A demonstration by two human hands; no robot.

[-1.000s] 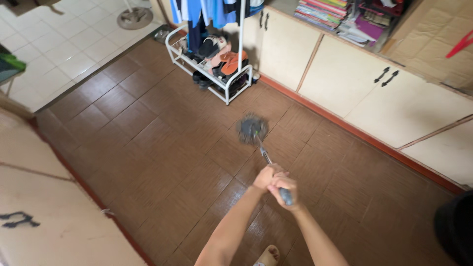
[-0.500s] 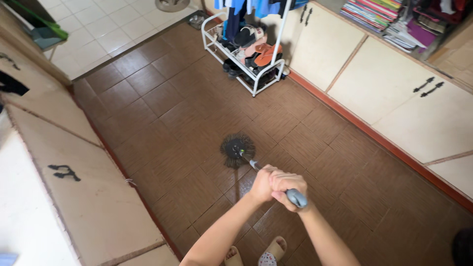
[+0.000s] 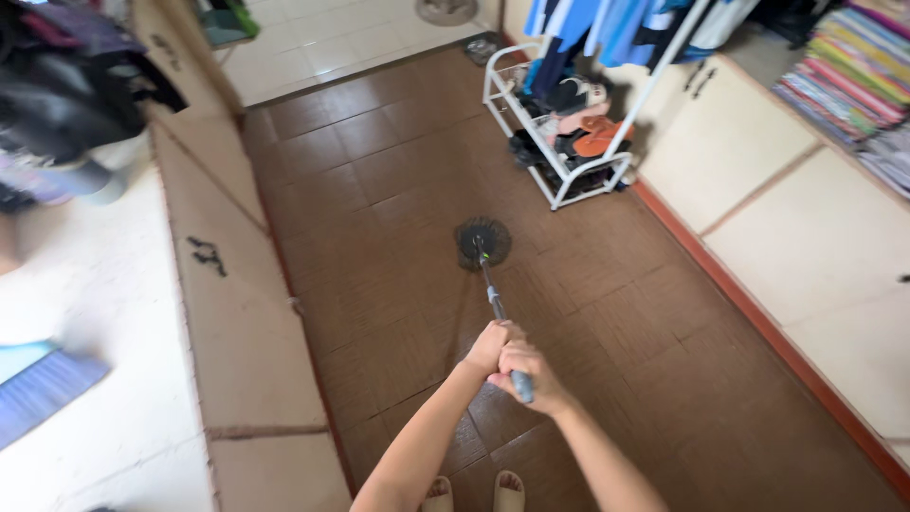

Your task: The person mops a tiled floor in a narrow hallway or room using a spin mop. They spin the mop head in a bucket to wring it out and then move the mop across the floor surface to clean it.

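Both of my hands grip the handle of a mop (image 3: 495, 301). My left hand (image 3: 486, 347) is the forward one on the shaft, and my right hand (image 3: 524, 374) closes around the grey end grip just behind it. The round dark mop head (image 3: 482, 242) lies flat on the brown tiled floor (image 3: 398, 180), about an arm's length ahead of my hands. My two feet in pale slippers (image 3: 474, 493) show at the bottom edge.
A white shoe rack (image 3: 561, 142) with shoes stands ahead on the right, under hanging blue clothes (image 3: 607, 28). Cream cabinets (image 3: 806, 246) with a red base strip line the right side. A cream counter (image 3: 218, 313) runs along the left, with dark bags (image 3: 66, 85) on it.
The view has swung left. The mop head has been pushed farther out from my hands, toward the shoe rack. Both hands keep their grip on the handle.
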